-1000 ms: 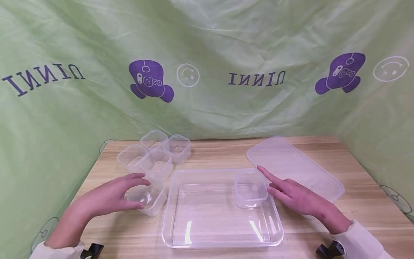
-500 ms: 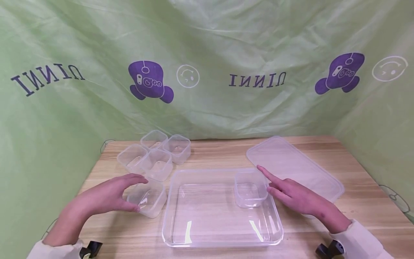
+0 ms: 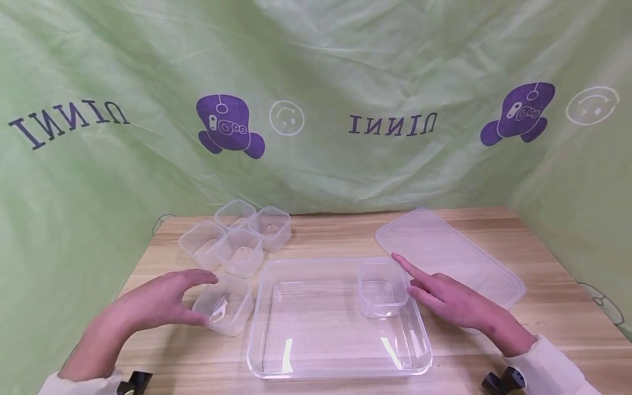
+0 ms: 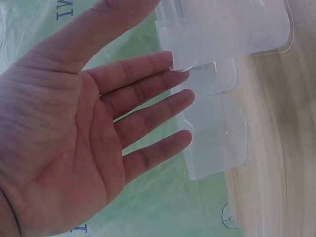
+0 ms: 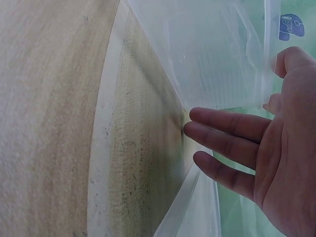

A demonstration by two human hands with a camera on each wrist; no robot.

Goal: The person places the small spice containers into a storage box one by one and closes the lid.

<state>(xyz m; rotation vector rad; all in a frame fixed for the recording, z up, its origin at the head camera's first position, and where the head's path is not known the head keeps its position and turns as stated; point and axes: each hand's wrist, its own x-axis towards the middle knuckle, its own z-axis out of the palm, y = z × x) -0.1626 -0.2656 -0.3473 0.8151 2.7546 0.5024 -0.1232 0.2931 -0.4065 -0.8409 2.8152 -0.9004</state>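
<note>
My left hand [image 3: 160, 300] is beside a small clear square plastic box [image 3: 232, 315] on the table. Its thumb and fingertips come right at that box's left rim, and the left wrist view shows the fingers [image 4: 153, 116] straight and spread, with nothing in the palm. A large clear rectangular container [image 3: 340, 374] stands in the middle, with another small square box [image 3: 382, 310] inside at its back right corner. At that container's right wall rests my right hand [image 3: 451, 299], index finger extended along the corner. In the right wrist view three fingers [image 5: 222, 140] lie straight beside the wall.
Several more small clear boxes [image 3: 242, 258] stand grouped at the back left of the wooden table [image 3: 326, 236]. A large translucent lid [image 3: 454, 252] lies flat at the back right, partly under my right hand. Green printed cloth [image 3: 316, 66] hangs around the table.
My left hand has drawn back slightly to the left. The small box beside it has shifted a little toward the front. My right hand and the large container have stayed in place.
</note>
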